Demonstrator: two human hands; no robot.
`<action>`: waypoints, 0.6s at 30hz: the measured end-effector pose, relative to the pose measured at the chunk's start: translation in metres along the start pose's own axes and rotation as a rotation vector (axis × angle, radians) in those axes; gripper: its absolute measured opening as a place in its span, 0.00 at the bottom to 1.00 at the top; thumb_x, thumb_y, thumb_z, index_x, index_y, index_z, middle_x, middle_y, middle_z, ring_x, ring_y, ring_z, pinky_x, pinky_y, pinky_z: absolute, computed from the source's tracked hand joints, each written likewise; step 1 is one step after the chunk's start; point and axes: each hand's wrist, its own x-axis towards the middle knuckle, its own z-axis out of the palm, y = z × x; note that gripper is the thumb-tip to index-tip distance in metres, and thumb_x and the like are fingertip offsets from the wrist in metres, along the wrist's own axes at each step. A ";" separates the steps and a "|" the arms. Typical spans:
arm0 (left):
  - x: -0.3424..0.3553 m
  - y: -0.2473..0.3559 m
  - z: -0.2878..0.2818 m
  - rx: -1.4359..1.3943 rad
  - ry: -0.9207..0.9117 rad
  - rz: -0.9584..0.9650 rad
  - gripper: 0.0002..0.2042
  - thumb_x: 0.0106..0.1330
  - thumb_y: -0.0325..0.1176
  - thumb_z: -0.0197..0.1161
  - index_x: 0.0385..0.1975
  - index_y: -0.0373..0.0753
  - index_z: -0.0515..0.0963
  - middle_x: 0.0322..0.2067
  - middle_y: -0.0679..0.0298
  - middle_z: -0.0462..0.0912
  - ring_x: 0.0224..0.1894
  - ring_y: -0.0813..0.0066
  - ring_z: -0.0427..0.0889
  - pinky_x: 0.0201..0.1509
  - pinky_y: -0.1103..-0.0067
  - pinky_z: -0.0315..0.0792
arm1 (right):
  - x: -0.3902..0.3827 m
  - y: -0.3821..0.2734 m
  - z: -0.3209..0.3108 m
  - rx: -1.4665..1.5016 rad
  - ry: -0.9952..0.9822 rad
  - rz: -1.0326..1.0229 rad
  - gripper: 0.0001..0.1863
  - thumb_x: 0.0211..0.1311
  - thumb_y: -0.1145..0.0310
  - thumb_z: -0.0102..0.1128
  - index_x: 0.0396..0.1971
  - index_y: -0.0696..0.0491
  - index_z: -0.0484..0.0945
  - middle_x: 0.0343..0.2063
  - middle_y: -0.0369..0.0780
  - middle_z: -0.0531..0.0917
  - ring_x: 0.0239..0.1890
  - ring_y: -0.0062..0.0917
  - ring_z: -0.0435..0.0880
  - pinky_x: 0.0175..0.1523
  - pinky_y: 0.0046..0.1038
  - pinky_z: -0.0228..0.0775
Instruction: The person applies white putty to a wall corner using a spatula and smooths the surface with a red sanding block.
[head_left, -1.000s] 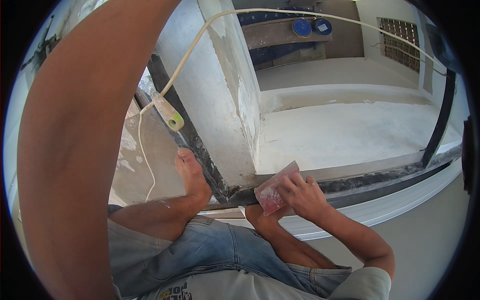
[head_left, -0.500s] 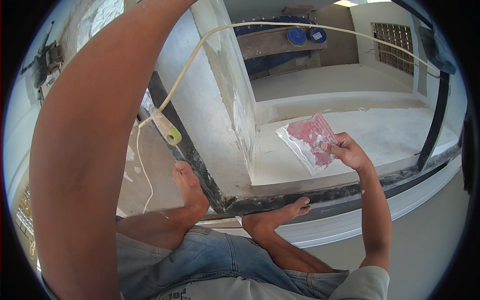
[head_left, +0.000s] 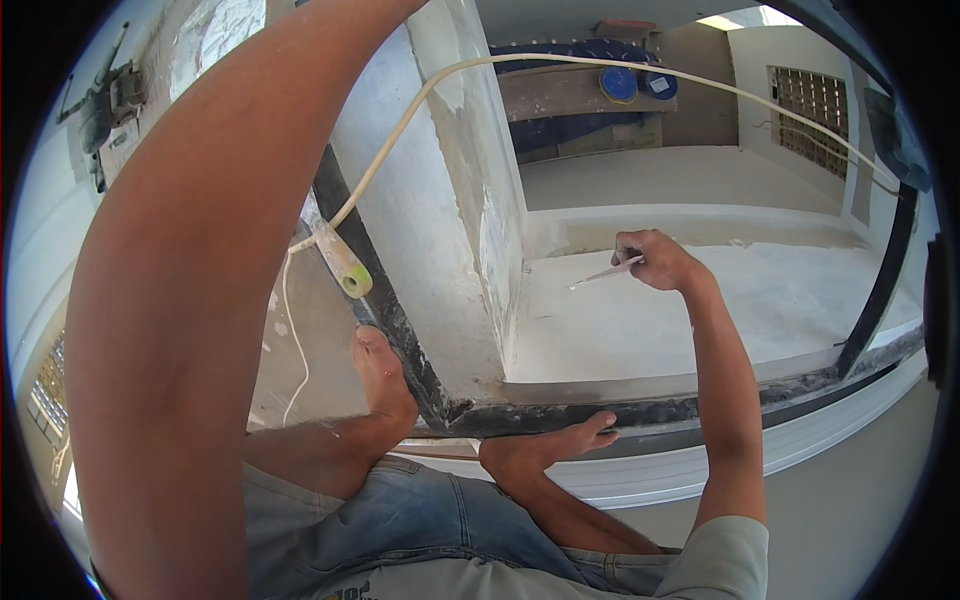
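Right hand (head_left: 655, 262) grasping thin scraper (head_left: 605, 274), seen edge-on, over white surface (head_left: 620, 325). Left hand out of frame, state can't be told. Pale-handled tool (head_left: 342, 260) by black bar (head_left: 402, 337).

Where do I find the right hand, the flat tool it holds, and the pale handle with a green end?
Right hand (head_left: 660, 262): head view, on its back.
Flat tool (head_left: 606, 274): head view, on its thin edge.
Pale handle (head_left: 339, 256): head view, on its middle.
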 end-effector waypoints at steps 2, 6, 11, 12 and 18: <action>0.000 -0.001 0.003 0.000 0.045 0.019 0.41 0.73 0.66 0.39 0.38 0.27 0.85 0.39 0.38 0.85 0.47 0.40 0.84 0.54 0.57 0.75 | 0.014 0.011 0.018 0.085 0.000 -0.076 0.19 0.49 0.87 0.54 0.41 0.54 0.82 0.38 0.47 0.86 0.45 0.44 0.84 0.51 0.40 0.73; 0.001 -0.001 0.001 0.007 0.013 0.022 0.42 0.73 0.66 0.39 0.38 0.26 0.85 0.38 0.37 0.85 0.46 0.40 0.84 0.54 0.57 0.75 | 0.037 0.019 0.056 -0.092 -0.100 -0.219 0.30 0.54 0.89 0.52 0.53 0.46 0.82 0.48 0.41 0.85 0.57 0.38 0.80 0.67 0.46 0.64; 0.001 0.000 0.002 0.006 0.009 -0.001 0.43 0.72 0.67 0.38 0.37 0.25 0.84 0.38 0.36 0.85 0.46 0.40 0.84 0.54 0.57 0.75 | 0.051 0.027 0.102 -0.313 -0.223 -0.292 0.35 0.51 0.89 0.54 0.56 0.39 0.82 0.59 0.34 0.81 0.66 0.29 0.73 0.79 0.55 0.44; 0.002 0.001 0.001 0.003 -0.027 -0.026 0.43 0.72 0.67 0.38 0.37 0.25 0.84 0.37 0.36 0.85 0.45 0.40 0.84 0.53 0.57 0.75 | 0.051 0.029 0.109 -0.312 -0.226 -0.295 0.35 0.51 0.89 0.54 0.56 0.39 0.82 0.59 0.34 0.81 0.66 0.29 0.73 0.79 0.55 0.44; 0.002 0.000 -0.001 0.018 -0.038 -0.018 0.44 0.72 0.68 0.37 0.36 0.24 0.84 0.37 0.36 0.85 0.45 0.40 0.84 0.52 0.57 0.75 | 0.055 0.026 0.133 -0.250 -0.334 -0.477 0.37 0.50 0.87 0.59 0.61 0.39 0.79 0.63 0.35 0.78 0.71 0.31 0.68 0.80 0.55 0.44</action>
